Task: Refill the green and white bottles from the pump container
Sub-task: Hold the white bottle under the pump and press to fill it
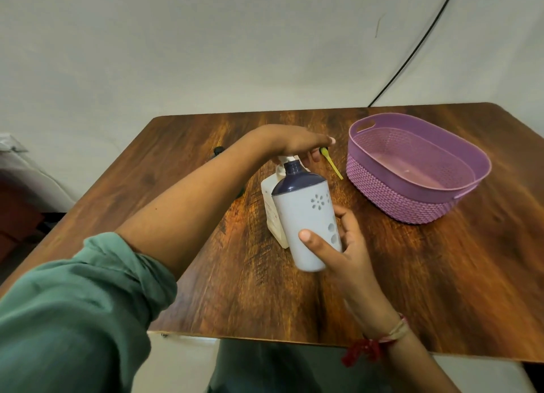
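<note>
My right hand (338, 245) grips a white bottle (306, 216) with a dark blue shoulder and open neck, tilted up against the white pump container (272, 204) on the wooden table (412, 275). The bottle's neck sits right under the pump's nozzle. My left hand (297, 141) lies flat over the pump head (287, 158), fingers extended, pressing on it. A thin green and yellow piece (332, 164) lies on the table just beyond my left fingertips. I see no green bottle; my left forearm hides part of the table.
A purple woven plastic basket (418, 192) stands at the right back of the table, nothing visible inside. A small dark object (218, 150) lies on the table behind my left arm. A black cable (412, 57) runs down the wall to the table's far edge.
</note>
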